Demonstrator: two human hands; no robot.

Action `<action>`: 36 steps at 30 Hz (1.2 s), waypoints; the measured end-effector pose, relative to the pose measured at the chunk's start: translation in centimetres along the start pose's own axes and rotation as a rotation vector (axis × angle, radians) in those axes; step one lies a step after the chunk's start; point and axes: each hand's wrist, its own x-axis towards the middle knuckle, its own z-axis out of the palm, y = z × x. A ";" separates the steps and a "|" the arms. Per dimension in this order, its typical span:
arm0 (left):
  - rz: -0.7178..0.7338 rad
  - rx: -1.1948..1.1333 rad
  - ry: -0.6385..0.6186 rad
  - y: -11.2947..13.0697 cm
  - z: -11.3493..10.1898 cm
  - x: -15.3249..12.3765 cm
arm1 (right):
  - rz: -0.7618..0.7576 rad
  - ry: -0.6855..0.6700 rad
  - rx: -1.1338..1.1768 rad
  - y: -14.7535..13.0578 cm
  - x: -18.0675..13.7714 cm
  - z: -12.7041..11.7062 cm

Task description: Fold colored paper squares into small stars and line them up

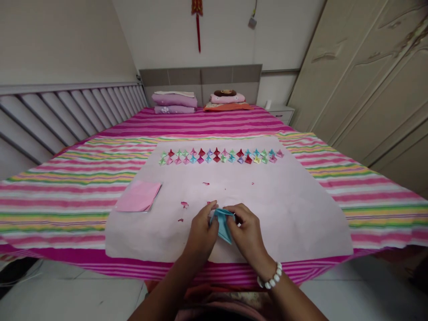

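Between my hands is a partly folded piece of blue origami paper (224, 229), held above the near part of a large white sheet (301, 223). My left hand (203, 226) pinches its left side, thumb on the near face. The right side is gripped by my right hand (246, 226), its fingers curled over the upper edge. Farther off on the sheet, two rows of small folded paper pieces (216, 158) in several colours stand side by side. Left of my hands lies a stack of pink paper squares (138, 196).
Small red paper scraps (184, 205) are scattered on the sheet. Under it is a bed with a striped cover (67, 191). Folded bedding (175, 101) and a pillow pile (228, 100) lie at the headboard (230, 73). A slatted rail (73, 111) stands left, a wardrobe (374, 84) right.
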 end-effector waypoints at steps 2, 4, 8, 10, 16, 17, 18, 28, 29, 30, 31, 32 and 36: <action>-0.001 0.029 -0.005 -0.2 -0.2 0.2 | 0.017 0.014 0.075 0.5 0.0 -0.1; 0.020 0.016 -0.034 -0.2 -0.4 0.3 | 0.046 0.026 0.169 0.8 0.0 -0.2; -0.003 -0.158 -0.074 0.4 -0.7 0.4 | 0.113 0.019 0.320 0.9 0.4 -0.6; -0.091 -0.278 -0.110 0.9 -1.0 0.5 | 0.140 0.006 0.352 0.8 0.6 -0.8; -0.285 -0.458 -0.310 2.0 -2.3 0.6 | 0.136 -0.024 0.393 0.6 0.6 -1.4; -0.281 -0.470 -0.316 1.9 -2.5 0.6 | 0.143 -0.035 0.412 0.7 0.5 -1.5; -0.273 -0.479 -0.320 1.8 -2.7 0.6 | 0.157 -0.050 0.438 0.7 0.4 -1.5; -0.216 -0.419 -0.212 1.7 -1.8 0.4 | 0.426 -0.020 0.634 0.2 0.5 -0.6; -0.217 -0.407 -0.174 1.8 -1.6 0.6 | 0.421 -0.036 0.619 0.1 0.5 -0.5; -0.218 -0.389 -0.147 1.9 -1.5 0.7 | 0.411 -0.057 0.602 0.0 0.5 -0.4; -0.218 -0.363 -0.140 1.9 -1.4 0.9 | 0.398 -0.082 0.586 -0.1 0.5 -0.4; -0.212 -0.326 -0.147 2.0 -1.3 1.1 | 0.387 -0.105 0.573 -0.2 0.5 -0.4; -0.153 -0.224 -0.116 2.2 -1.3 1.4 | 0.441 -0.107 0.635 -0.3 0.2 -0.1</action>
